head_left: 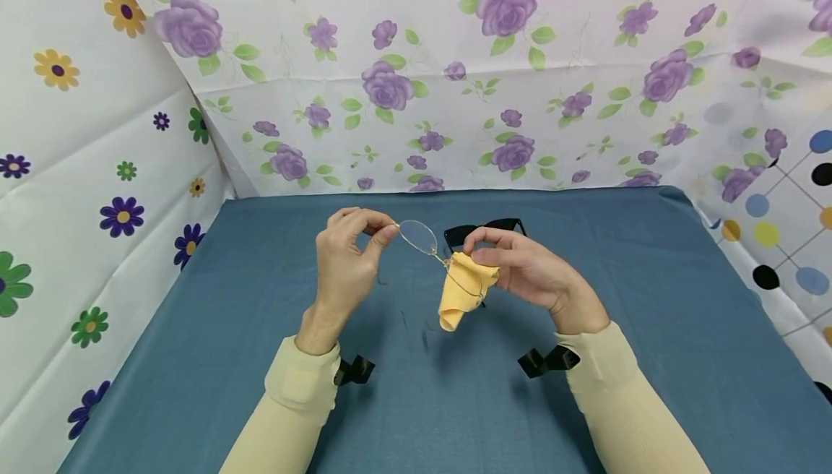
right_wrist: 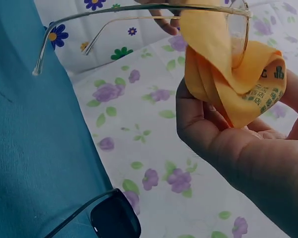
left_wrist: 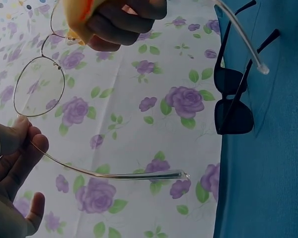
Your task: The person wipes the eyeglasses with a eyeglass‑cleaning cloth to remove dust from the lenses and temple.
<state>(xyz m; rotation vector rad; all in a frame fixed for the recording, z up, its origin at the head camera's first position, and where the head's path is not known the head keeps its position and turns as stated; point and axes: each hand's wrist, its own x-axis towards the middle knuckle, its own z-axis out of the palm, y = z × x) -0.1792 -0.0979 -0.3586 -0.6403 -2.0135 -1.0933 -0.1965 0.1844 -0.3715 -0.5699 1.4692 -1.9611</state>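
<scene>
Thin gold-rimmed eyeglasses [head_left: 418, 236] are held up above the table between both hands. My left hand [head_left: 347, 257] pinches them at the outer edge of one rim, by the hinge; that temple arm [left_wrist: 114, 176] extends from the fingers in the left wrist view. With my right hand [head_left: 526, 268] I grip a yellow cleaning cloth [head_left: 463, 290], folded about the other lens. Dark printed characters show on the cloth [right_wrist: 260, 96] in the right wrist view. The cloth covers much of that lens.
Black sunglasses [head_left: 484, 230] lie on the blue tablecloth [head_left: 416, 402] behind the right hand, their temple arms unfolded. A floral curtain [head_left: 390, 134] rises along the table's back edge, with another flower-patterned sheet [head_left: 117, 264] on the left. Both wrists wear black straps.
</scene>
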